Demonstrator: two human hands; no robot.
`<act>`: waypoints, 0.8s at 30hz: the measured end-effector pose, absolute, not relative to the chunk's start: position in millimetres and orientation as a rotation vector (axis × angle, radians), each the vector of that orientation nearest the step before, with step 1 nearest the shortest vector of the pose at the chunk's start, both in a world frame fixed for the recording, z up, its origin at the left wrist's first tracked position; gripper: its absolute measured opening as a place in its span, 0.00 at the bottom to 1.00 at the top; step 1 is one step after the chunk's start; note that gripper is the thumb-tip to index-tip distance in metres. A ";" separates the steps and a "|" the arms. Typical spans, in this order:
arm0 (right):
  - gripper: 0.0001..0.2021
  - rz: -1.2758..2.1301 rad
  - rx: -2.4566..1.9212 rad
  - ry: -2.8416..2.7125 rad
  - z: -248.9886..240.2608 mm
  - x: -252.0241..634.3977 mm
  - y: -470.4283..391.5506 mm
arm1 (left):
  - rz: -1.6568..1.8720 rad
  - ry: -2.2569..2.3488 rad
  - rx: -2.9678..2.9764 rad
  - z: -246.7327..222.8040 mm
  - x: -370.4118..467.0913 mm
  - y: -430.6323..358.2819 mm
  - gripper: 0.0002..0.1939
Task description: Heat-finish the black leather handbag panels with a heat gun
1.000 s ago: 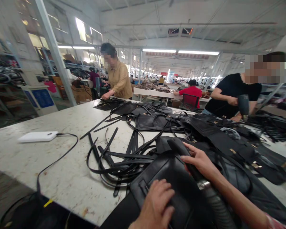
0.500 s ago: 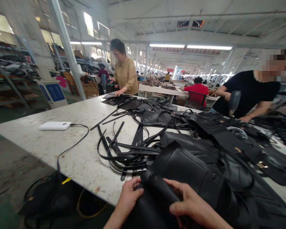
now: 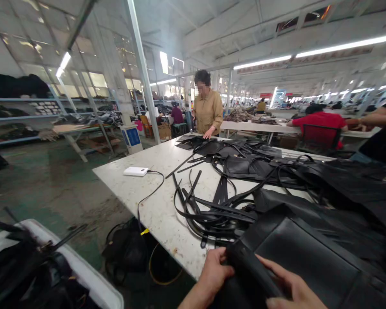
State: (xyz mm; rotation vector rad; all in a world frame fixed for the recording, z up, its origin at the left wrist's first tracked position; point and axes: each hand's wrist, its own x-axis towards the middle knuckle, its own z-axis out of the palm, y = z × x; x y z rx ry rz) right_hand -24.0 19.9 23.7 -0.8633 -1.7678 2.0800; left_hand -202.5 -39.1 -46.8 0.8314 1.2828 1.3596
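Observation:
Both my hands grip a black leather piece at the near edge of the table; it looks like part of a bag. My left hand pinches its left side between thumb and fingers. On the other side, my right hand is wrapped round the folded edge, its lower part cut off by the frame. Just beyond lies a larger black leather panel with a stitched rectangle. A tangle of black straps rests to the left of that panel.
The white table carries a white power bank with a black cable. More black leather pieces spread to the right. A person in a tan jacket stands at the far corner. A white bin of black items stands lower left.
The view has swung left, bringing the white bin and shelves into sight. Both hands keep hold of the leather piece. The person in black at right has mostly left the frame.

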 end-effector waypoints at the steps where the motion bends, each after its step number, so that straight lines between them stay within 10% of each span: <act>1: 0.37 2.085 -0.881 -1.766 22.6 -28.1 19.3 | 1.358 1.289 0.823 -46.7 -202.4 -39.8 0.23; 16: 0.40 1.811 -1.212 -1.674 34.1 4.4 14.9 | 1.346 1.303 0.650 -46.1 -188.3 -30.8 0.05; 24: 0.38 1.611 -1.363 -1.501 56.3 105.3 -11.7 | 1.433 1.346 0.771 -59.0 -201.8 6.7 0.14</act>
